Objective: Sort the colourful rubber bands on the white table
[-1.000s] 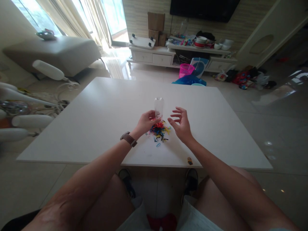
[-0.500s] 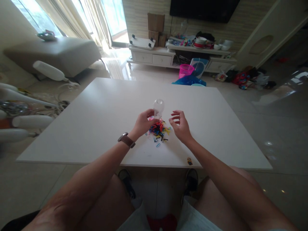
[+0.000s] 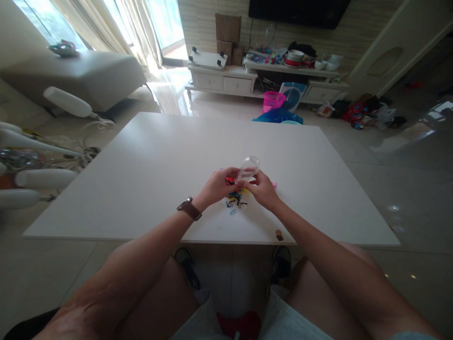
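A small clear plastic bottle [image 3: 250,166] is tilted over the table, its rounded end pointing up and away from me. My left hand [image 3: 218,187], with a watch on its wrist, has its fingers closed around the lower part of the bottle. My right hand [image 3: 264,190] grips the same bottle from the other side with thumb and fingers. Under both hands lies a loose pile of small coloured rubber bands [image 3: 233,194], red, blue, yellow and black, partly covered by the hands. Some pink bands [image 3: 275,185] show just beyond my right hand. The bottle's lower end is hidden by fingers.
The white table [image 3: 159,165] spreads around the pile. A small yellow cartoon figure [image 3: 279,234] lies near its front edge, by my right forearm. A pink basket [image 3: 272,101] stands on the floor past the far edge. White lamp arms [image 3: 46,178] are at the left.
The bottle has moved right and nearer to me, tilting over. My right hand has come in from the side and taken hold of it alongside my left. Pink bands now show by the right hand.
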Demonstrator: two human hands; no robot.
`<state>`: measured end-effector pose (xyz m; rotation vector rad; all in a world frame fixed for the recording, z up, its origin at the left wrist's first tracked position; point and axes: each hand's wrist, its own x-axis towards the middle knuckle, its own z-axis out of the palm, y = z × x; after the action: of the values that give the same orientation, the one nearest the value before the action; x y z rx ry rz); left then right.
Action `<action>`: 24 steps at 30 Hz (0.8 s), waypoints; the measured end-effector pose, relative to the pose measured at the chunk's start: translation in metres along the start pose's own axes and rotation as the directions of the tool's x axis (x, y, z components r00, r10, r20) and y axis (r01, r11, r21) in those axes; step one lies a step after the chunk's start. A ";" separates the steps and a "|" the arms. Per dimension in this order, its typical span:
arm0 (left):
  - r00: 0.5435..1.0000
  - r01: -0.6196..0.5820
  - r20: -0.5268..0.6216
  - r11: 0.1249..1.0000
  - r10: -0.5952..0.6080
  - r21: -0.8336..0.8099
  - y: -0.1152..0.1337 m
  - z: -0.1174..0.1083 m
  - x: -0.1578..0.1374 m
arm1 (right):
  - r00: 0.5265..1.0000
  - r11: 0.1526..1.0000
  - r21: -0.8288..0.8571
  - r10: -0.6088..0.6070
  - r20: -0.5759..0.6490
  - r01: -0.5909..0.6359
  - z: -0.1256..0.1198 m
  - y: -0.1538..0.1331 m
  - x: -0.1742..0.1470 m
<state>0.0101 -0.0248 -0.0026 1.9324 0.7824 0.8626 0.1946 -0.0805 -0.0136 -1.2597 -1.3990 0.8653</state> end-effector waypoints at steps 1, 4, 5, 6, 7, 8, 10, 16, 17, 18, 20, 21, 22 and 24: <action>1.000 -0.002 -0.006 1.000 0.002 0.016 -0.003 -0.002 0.000 | 1.000 1.000 0.029 0.005 -0.030 -0.004 -0.001 0.001 0.002; 1.000 -0.026 0.021 0.981 0.023 0.192 -0.013 -0.007 0.000 | 0.987 0.992 0.123 0.036 -0.158 -0.016 -0.009 0.001 0.010; 0.998 -0.043 0.060 0.959 0.027 0.281 -0.017 -0.008 -0.002 | 0.979 0.988 0.153 0.058 -0.195 -0.028 -0.013 0.000 0.013; 0.993 -0.064 0.117 0.929 0.023 0.363 -0.020 -0.007 -0.004 | 0.972 0.983 0.180 0.084 -0.221 -0.044 -0.017 -0.001 0.015; 0.984 -0.085 0.179 0.897 0.007 0.434 -0.023 -0.006 -0.007 | 0.964 0.977 0.205 0.110 -0.241 -0.061 -0.020 -0.001 0.017; 0.972 -0.101 0.234 0.865 -0.019 0.491 -0.026 -0.003 -0.009 | 0.958 0.972 0.222 0.132 -0.255 -0.075 -0.023 -0.002 0.018; 0.950 -0.130 0.307 0.812 -0.063 0.568 -0.030 0.005 -0.013 | 0.950 0.968 0.233 0.153 -0.273 -0.089 -0.027 -0.004 0.019; 0.960 -0.172 0.279 0.738 -0.023 0.652 -0.040 0.026 -0.010 | 0.957 0.976 0.205 0.128 -0.262 -0.075 -0.026 -0.006 0.015; 0.966 -0.171 0.260 0.737 -0.006 0.654 -0.042 0.028 -0.008 | 0.958 0.978 0.197 0.124 -0.257 -0.073 -0.026 -0.007 0.015; 0.970 -0.172 0.242 0.739 0.012 0.652 -0.043 0.029 -0.007 | 0.960 0.979 0.191 0.120 -0.254 -0.072 -0.026 -0.007 0.015; 0.976 -0.173 0.214 0.742 0.041 0.647 -0.046 0.030 -0.006 | 0.960 0.979 0.191 0.119 -0.253 -0.071 -0.026 -0.007 0.015; 0.977 -0.173 0.206 0.741 0.048 0.649 -0.047 0.031 -0.006 | 0.959 0.978 0.196 0.120 -0.256 -0.070 -0.027 -0.006 0.015; 0.978 -0.172 0.202 0.737 0.049 0.653 -0.047 0.031 -0.005 | 0.958 0.978 0.199 0.121 -0.260 -0.070 -0.027 -0.006 0.016; 0.979 -0.163 0.201 0.727 0.034 0.667 -0.048 0.030 -0.003 | 0.957 0.978 0.195 0.120 -0.264 -0.069 -0.028 -0.005 0.016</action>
<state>0.0230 -0.0198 -0.0572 2.6835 0.9846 0.4664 0.2213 -0.0691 0.0011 -1.2590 -1.0221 0.8287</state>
